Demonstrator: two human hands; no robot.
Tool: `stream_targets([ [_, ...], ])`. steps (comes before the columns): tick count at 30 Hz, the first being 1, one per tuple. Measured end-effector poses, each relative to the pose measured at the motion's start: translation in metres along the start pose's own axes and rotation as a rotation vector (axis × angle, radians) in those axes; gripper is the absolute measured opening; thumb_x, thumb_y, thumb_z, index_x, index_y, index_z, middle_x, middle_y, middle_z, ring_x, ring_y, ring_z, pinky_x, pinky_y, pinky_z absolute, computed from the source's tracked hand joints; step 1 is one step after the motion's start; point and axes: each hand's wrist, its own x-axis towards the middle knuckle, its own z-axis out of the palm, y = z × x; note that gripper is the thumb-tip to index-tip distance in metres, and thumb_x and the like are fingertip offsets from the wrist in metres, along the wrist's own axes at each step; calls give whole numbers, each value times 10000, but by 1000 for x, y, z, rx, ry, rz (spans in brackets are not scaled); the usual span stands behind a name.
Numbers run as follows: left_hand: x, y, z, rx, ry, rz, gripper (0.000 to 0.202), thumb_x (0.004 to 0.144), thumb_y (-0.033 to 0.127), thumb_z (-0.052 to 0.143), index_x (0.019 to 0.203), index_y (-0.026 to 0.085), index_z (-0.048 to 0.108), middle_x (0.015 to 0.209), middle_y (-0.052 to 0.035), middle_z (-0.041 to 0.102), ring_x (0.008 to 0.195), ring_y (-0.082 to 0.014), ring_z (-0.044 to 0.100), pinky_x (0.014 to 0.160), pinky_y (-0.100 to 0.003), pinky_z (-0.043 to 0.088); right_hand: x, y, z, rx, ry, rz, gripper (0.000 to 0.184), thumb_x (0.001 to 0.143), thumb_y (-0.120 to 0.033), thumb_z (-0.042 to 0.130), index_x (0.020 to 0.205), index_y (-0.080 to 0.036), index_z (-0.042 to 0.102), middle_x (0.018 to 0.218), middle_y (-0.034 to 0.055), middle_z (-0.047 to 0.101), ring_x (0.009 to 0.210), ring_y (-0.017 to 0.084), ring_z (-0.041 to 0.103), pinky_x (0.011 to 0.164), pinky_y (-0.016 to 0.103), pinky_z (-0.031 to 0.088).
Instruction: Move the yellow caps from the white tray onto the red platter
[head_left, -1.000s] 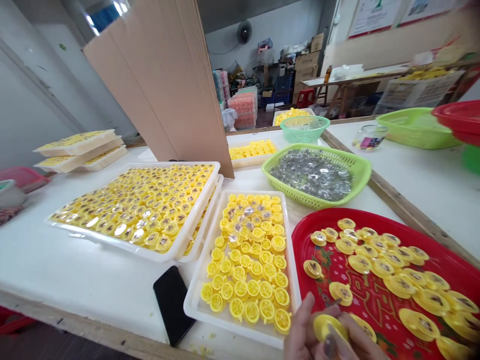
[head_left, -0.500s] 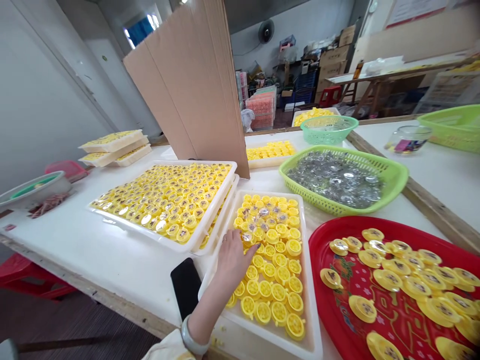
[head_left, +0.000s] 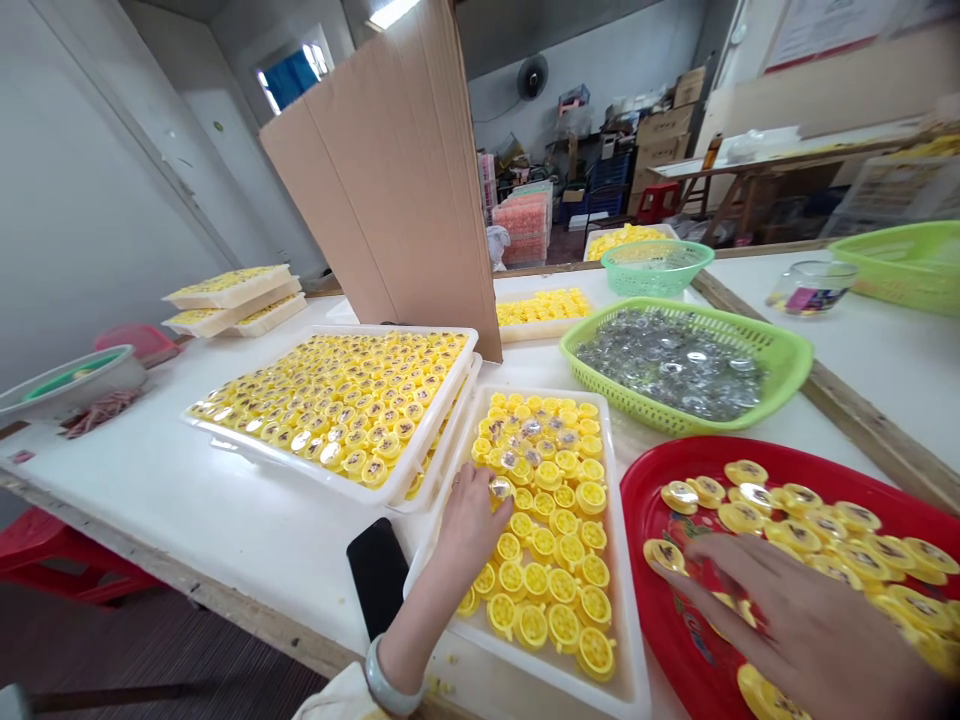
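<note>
My left hand [head_left: 474, 515] lies over the left side of a white tray [head_left: 634, 640] filled with small yellow toy cups [head_left: 562, 585]. Its thumb and fingers close round one yellow cup with a shiny clear cap [head_left: 501, 488], still among the others. Several cups farther back in the tray carry clear pieces or dark printed discs. To the right, my right hand [head_left: 810, 625], slightly blurred, stretches out over a red tray [head_left: 637, 480]. Its fingers are apart, a fingertip beside a yellow piece with a printed top [head_left: 664, 556]. More such pieces lie under and behind this hand.
Behind the trays stands a green basket [head_left: 787, 365] of clear plastic pieces. Stacked white trays of yellow pieces [head_left: 330, 400] are at left, before a cardboard sheet [head_left: 397, 180]. A black phone [head_left: 377, 575] lies by my left forearm. A wooden strip [head_left: 862, 420] crosses the table.
My right hand has come into view from the right, over the red tray. My left thumb has drawn in toward the fingers, round a cup. The view has shifted slightly.
</note>
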Motion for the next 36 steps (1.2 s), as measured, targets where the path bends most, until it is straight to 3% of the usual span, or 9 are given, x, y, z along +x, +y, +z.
stream_targets([
  [4,-21,12,-10,-55,-25,38,170,852,187,582,1015,144,561,1044,-110,577,1012,-259,593,886,-393,468,32,-54,18,96,-60,-154,263,948,-354,485,1150,-218,584,1041,79,720,965,213,694,798,338,606],
  [8,-48,29,-16,-106,-82,64,203,805,149,596,1004,162,556,1034,-98,619,1017,-265,592,874,-400,471,35,-81,37,197,-85,-260,415,930,-175,488,1345,-167,491,1350,111,590,1275,205,527,1006,339,515],
  [13,-63,43,-20,-317,-267,-10,195,733,141,578,926,168,581,851,-59,656,804,-237,618,742,-363,476,30,-78,35,156,-143,-450,470,884,-49,447,1344,-119,518,1388,96,552,1368,211,387,1059,329,450],
  [16,-63,46,-23,-509,-376,-17,185,708,152,586,891,169,609,811,-35,651,738,-188,594,679,-292,469,25,-73,28,90,-112,-516,475,848,-51,491,1318,-93,543,1359,117,570,1340,238,426,1052,350,456],
  [20,-63,48,-23,-614,-432,-25,260,685,138,592,937,162,651,837,-40,659,769,-180,581,707,-275,465,15,-67,26,113,-12,-575,393,816,-57,575,1207,-68,611,1250,138,653,1258,229,532,1030,323,481],
  [26,-68,53,-21,-681,-419,-19,273,685,113,581,943,146,662,808,-34,642,701,-152,553,670,-262,448,9,-73,18,329,63,-329,350,834,-59,575,1162,-175,609,1143,95,719,1101,183,657,919,274,568],
  [31,-67,57,-17,-646,-393,-29,222,698,99,576,903,144,645,800,-32,629,703,-149,551,661,-254,445,17,-85,13,303,84,-332,328,778,-54,563,1073,-164,654,1087,100,739,1045,187,686,912,251,559],
  [36,-66,52,-14,-615,-361,-85,257,706,108,569,952,143,634,798,-25,625,665,-140,560,622,-242,448,14,-69,26,439,-32,-165,206,851,-163,548,1018,-207,660,1079,72,743,1019,190,698,898,288,572],
])
